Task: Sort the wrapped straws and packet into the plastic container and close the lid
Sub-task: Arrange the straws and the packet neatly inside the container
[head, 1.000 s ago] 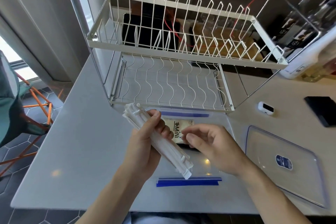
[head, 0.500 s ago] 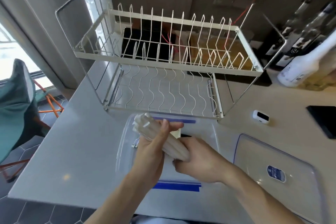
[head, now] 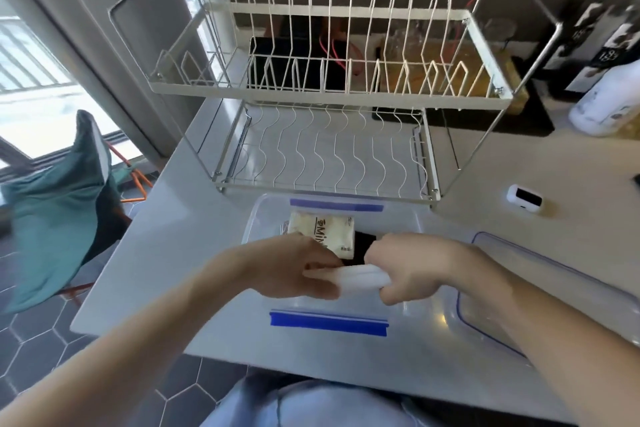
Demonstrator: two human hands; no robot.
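Observation:
A clear plastic container [head: 263, 215] with blue clasps sits on the counter in front of me. Inside it lies a cream packet [head: 322, 229] printed "Mini", next to something dark. Both hands hold a bundle of white wrapped straws [head: 360, 279] lying sideways, low over the container's near half. My left hand [head: 298, 270] grips the bundle's left end and my right hand [head: 412, 267] its right end; most of the bundle is hidden by my fingers. The clear lid [head: 491, 319] with a blue rim lies flat to the right of the container.
A white two-tier wire dish rack [head: 325, 94] stands just behind the container. A small white device [head: 524, 198] lies at the right. Bottles [head: 609, 80] stand at the back right. A teal chair [head: 59, 204] stands left of the counter's edge.
The straw bundle has gone from tilted up in my left hand to lying sideways and lower over the container. My right hand has taken hold of its right end.

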